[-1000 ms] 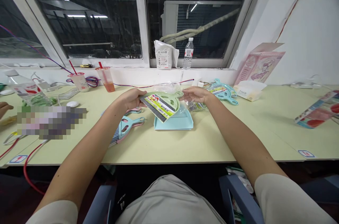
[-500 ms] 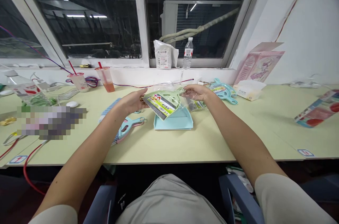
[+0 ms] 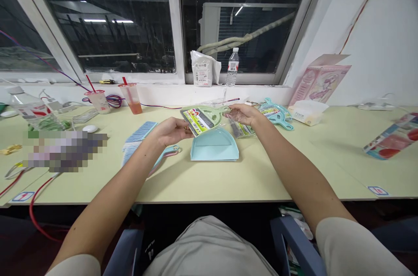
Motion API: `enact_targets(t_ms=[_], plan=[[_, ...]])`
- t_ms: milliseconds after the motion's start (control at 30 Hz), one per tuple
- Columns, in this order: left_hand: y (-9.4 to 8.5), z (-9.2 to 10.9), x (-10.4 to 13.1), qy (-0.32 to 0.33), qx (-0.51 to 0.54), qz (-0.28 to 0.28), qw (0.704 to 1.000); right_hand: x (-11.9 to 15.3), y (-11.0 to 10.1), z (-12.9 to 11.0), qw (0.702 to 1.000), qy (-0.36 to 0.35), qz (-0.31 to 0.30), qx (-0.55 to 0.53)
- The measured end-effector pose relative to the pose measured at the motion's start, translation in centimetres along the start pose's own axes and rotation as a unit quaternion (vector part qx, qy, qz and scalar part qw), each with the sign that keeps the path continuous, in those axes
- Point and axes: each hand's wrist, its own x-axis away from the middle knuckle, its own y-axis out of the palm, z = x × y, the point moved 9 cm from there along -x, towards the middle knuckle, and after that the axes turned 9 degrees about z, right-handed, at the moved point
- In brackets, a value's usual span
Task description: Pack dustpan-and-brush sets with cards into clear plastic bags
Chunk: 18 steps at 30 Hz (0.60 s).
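Note:
A pale green dustpan and brush set (image 3: pixel 211 115) with grey bristles and a printed label is held up, tilted, above the table. My left hand (image 3: pixel 173 131) is closed on its bristle-side edge. Its handle end is pinched in my right hand (image 3: pixel 243 115), and some clear wrap shows there. Just below lies a light blue dustpan (image 3: pixel 214 149), mouth toward me. Left of it, partly behind my left forearm, are blue-bristled brushes (image 3: pixel 139 136) with blue and pink handles. Beyond my right hand rest wrapped blue sets (image 3: pixel 277 115) with labels.
Two drink cups with straws (image 3: pixel 132 98) and a large bottle (image 3: pixel 29 108) stand at the back left. A water bottle (image 3: pixel 232 67) and a white package (image 3: pixel 203 69) are on the sill. At right are a tissue pack (image 3: pixel 308 112), a pink box (image 3: pixel 321 78) and a patterned carton (image 3: pixel 393 136).
My left hand has moved slightly right and down along the green set's edge. The set has tilted and shifted a little, showing more of the blue dustpan. My right hand stays at the handle.

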Motion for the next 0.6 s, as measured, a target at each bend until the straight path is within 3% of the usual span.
enact_targets(t_ms=[100,267,600], plan=[[0.3,0.2,0.1,0.026,0.009,0.004,1.0,0.4,-0.6,0.6,0.999,0.018,0.033,-0.01],[0.1,0.1,0.1,0.027,0.017,0.005,0.999,1.1,-1.5,0.9,0.998,0.019,0.033,0.041],[-1.7,0.4,-0.4,0.056,-0.051,0.082,0.994,1.4,-2.1,0.6,0.995,-0.012,0.057,0.075]])
